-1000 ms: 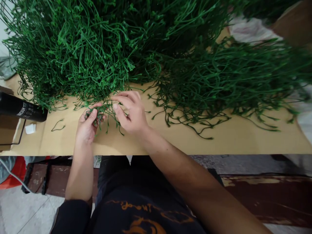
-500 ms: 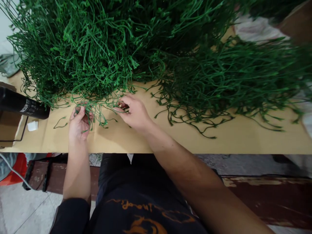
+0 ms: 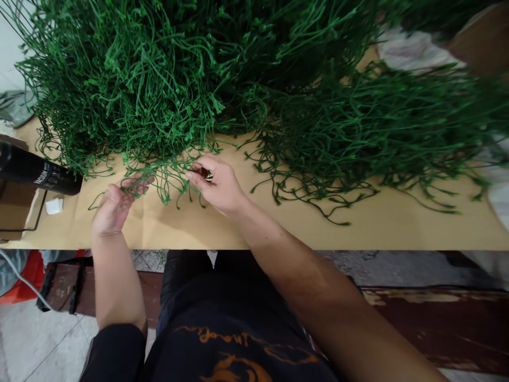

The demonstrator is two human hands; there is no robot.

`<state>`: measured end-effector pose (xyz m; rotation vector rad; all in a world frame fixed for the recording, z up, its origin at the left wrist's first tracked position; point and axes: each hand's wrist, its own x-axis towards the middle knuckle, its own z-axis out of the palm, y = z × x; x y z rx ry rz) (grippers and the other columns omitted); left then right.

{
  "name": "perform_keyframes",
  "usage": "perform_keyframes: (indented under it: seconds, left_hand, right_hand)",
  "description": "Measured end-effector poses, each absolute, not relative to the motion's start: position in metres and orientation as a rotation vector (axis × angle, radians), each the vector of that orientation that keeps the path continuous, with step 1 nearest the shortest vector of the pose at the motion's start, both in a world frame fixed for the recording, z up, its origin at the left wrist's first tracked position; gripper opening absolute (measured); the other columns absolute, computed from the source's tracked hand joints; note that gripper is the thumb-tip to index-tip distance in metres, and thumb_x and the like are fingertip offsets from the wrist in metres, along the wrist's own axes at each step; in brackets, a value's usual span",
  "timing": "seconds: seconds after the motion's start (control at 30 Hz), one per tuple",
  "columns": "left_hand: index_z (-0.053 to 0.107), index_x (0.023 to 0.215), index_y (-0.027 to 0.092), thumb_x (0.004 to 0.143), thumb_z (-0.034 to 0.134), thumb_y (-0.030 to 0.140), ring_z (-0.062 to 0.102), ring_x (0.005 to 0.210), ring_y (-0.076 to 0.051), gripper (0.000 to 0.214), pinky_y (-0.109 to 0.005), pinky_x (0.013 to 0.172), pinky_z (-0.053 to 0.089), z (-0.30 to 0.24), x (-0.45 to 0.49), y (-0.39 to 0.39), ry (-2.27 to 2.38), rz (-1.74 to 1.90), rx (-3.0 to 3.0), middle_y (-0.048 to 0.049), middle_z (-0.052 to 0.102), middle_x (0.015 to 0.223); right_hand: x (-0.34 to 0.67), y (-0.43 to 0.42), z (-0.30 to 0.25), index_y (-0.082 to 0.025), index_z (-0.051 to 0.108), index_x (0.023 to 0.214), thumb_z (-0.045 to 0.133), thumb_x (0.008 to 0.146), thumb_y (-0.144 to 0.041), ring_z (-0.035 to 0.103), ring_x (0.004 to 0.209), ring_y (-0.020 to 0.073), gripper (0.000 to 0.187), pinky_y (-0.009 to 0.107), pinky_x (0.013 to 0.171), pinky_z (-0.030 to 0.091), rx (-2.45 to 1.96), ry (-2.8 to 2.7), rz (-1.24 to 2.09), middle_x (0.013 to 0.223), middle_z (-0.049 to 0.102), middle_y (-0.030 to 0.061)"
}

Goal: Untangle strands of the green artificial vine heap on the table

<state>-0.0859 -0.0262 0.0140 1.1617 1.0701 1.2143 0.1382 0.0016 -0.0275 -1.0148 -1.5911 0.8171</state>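
Thin green plastic-looking stems (image 3: 165, 178) with small forked tips stretch between my two hands at the table's front. My right hand (image 3: 218, 184) pinches the right end of this small bunch between thumb and fingertips. To the left, my left hand (image 3: 115, 207) is open with the palm turned up, its fingers reaching under the stems' left ends and touching them. Just behind both hands rises a large tangled heap of green stems (image 3: 151, 85). A second, flatter pile of green stems (image 3: 382, 127) lies to the right, tips toward me.
A black bottle (image 3: 43, 170) lies tilted at the left, beside a small white paper piece (image 3: 54, 206). Tan paper or board covers the tabletop (image 3: 302, 228). Whitish sacking (image 3: 417, 50) sits at the back right. A dark red bench (image 3: 437, 323) is below the table edge.
My left hand has let go of the stems it gripped, opened, and shifted left and toward me. The stems now hang more loosely from my right hand, which has hardly moved.
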Motion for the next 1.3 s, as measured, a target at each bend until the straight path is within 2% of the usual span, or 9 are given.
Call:
perform_keyframes:
  seconds: [0.13,0.3,0.57,0.73,0.83,0.97,1.03,1.17,1.3]
  left_hand:
    - [0.072,0.086,0.016,0.068,0.055,0.071,0.065,0.102,-0.03,0.061,-0.047,0.092,0.05,0.014,-0.106,-0.018,1.104,1.18,1.193,-0.0126,0.071,0.097]
    - [0.071,0.092,0.018,0.071,0.058,0.064,0.065,0.105,-0.027,0.053,-0.044,0.093,0.049,0.012,-0.11,-0.012,1.194,1.298,1.19,-0.0113,0.071,0.105]
    - [0.064,0.114,0.018,0.059,0.076,0.05,0.06,0.113,-0.026,0.065,-0.04,0.101,0.044,-0.001,-0.06,-0.007,1.131,1.052,1.301,-0.0106,0.068,0.116]
    - [0.07,0.092,0.016,0.056,0.079,0.046,0.065,0.084,-0.017,0.048,-0.029,0.077,0.051,-0.008,-0.046,0.001,1.224,1.036,1.322,-0.0053,0.072,0.091]
    - [0.069,0.083,0.015,0.059,0.076,0.049,0.057,0.063,-0.01,0.042,-0.023,0.06,0.047,-0.013,-0.048,0.003,1.332,1.122,1.331,-0.0015,0.068,0.074]
    - [0.066,0.081,0.016,0.064,0.072,0.051,0.045,0.051,-0.006,0.04,-0.019,0.047,0.036,-0.022,-0.05,0.002,1.448,1.139,1.294,0.0022,0.059,0.062]
    - [0.066,0.081,0.016,0.067,0.068,0.05,0.045,0.051,-0.007,0.037,-0.02,0.048,0.036,-0.026,-0.048,0.0,1.477,1.141,1.308,0.0021,0.058,0.061]
    - [0.065,0.079,0.016,0.071,0.066,0.04,0.052,0.063,-0.01,0.025,-0.023,0.063,0.044,-0.032,-0.039,-0.001,1.498,1.162,1.395,-0.0002,0.064,0.07]
    - [0.063,0.074,0.017,0.074,0.06,0.03,0.053,0.069,-0.012,0.013,-0.024,0.069,0.044,-0.037,-0.034,0.001,1.573,1.135,1.537,0.0,0.062,0.07]
  right_hand:
    - [0.139,0.002,-0.029,-0.018,0.047,0.069,0.054,0.08,-0.021,0.042,0.068,0.0126,0.013,0.029,0.065,0.036,-0.949,-1.642,0.769,0.07,0.045,0.0001]
    - [0.14,0.001,-0.028,-0.017,0.052,0.072,0.052,0.081,-0.02,0.046,0.068,0.0125,0.009,0.029,0.066,0.039,-0.86,-1.666,0.731,0.069,0.05,0.0008]
    - [0.134,-0.001,-0.034,-0.018,0.064,0.089,0.049,0.087,-0.031,0.056,0.081,0.0158,0.02,0.034,0.076,0.045,-0.83,-1.628,0.785,0.083,0.062,0.0046]
    - [0.133,-0.002,-0.035,-0.018,0.063,0.089,0.044,0.09,-0.044,0.053,0.073,0.0146,0.033,0.031,0.07,0.044,-0.869,-1.636,0.793,0.075,0.059,0.0038]
    - [0.133,-0.002,-0.035,-0.018,0.06,0.077,0.042,0.09,-0.048,0.048,0.071,0.014,0.037,0.03,0.067,0.041,-0.937,-1.617,0.742,0.07,0.052,0.0025]
    - [0.137,0.0,-0.035,-0.018,0.053,0.066,0.044,0.088,-0.052,0.045,0.068,0.0129,0.041,0.03,0.067,0.039,-0.961,-1.556,0.783,0.067,0.047,0.001]
    - [0.142,0.0,-0.034,-0.018,0.055,0.067,0.045,0.087,-0.053,0.047,0.069,0.0128,0.041,0.03,0.068,0.04,-0.966,-1.503,0.834,0.066,0.048,0.0007]
    - [0.151,0.0,-0.032,-0.019,0.056,0.064,0.05,0.085,-0.053,0.051,0.072,0.0132,0.04,0.032,0.073,0.044,-0.954,-1.392,0.956,0.066,0.051,0.0004]
    - [0.147,-0.009,-0.027,-0.02,0.055,0.062,0.055,0.083,-0.051,0.059,0.082,0.0149,0.037,0.034,0.08,0.047,-0.846,-1.281,1.042,0.072,0.058,0.0016]
